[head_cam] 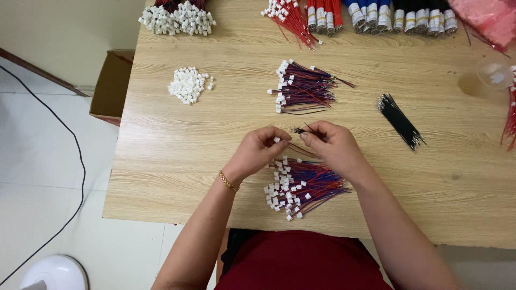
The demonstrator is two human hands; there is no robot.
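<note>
Pinching a small white connector (277,140) in the left hand (258,152) and thin black wires (302,129) in the right hand (333,146), the person is working above the near pile of finished leads (301,187) on the bench (177,139), and keeping both grips close together looks wise.

The right hand (334,144) covers most of the thin black wires (301,129) it pinches, so their count cannot be told. Both hands hide the top of the near wire pile (303,185). The top edge cuts off the banded wire bundles (376,16), the pink bag (486,19) and the connector clusters (177,19). The right edge crops the red wires (509,121); the white round object (54,273) is cut at the bottom.
</note>
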